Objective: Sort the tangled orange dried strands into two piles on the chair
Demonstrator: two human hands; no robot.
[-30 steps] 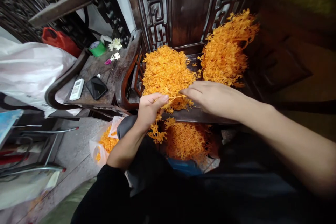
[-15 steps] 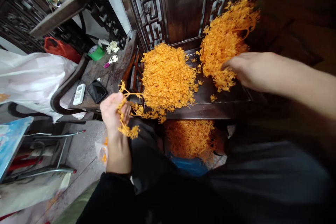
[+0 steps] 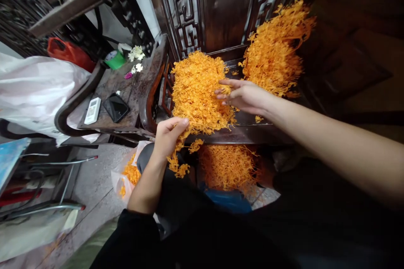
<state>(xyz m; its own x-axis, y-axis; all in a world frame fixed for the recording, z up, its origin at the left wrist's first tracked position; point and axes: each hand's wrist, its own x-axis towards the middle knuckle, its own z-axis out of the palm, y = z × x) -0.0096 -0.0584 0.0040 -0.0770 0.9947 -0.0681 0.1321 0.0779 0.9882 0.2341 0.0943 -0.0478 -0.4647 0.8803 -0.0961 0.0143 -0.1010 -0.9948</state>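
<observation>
A dense, squarish heap of small orange flower-like pieces (image 3: 202, 88) lies on the dark wooden bench (image 3: 252, 133). My left hand (image 3: 167, 138) is closed on an orange strand at the heap's near left corner, and parts of the strand dangle below the fingers. Over the heap's right side, my right hand (image 3: 241, 96) has its fingers spread; a small orange piece shows by the fingertips, but no grip on it is visible. To the right stands a looser, taller orange pile (image 3: 274, 54), touched by neither hand.
Below the bench edge, more orange strands (image 3: 229, 166) fill a blue container (image 3: 229, 200). A plastic bag (image 3: 129, 176) with orange pieces sits on the floor. At left, a side table holds a phone (image 3: 116, 107), a white remote (image 3: 92, 111), green tape (image 3: 115, 59) and white flowers (image 3: 136, 53).
My right hand has left the right pile and moved left over the squarish heap, its fingers now spread. My left hand has moved right, up to the heap's corner, still holding the strand.
</observation>
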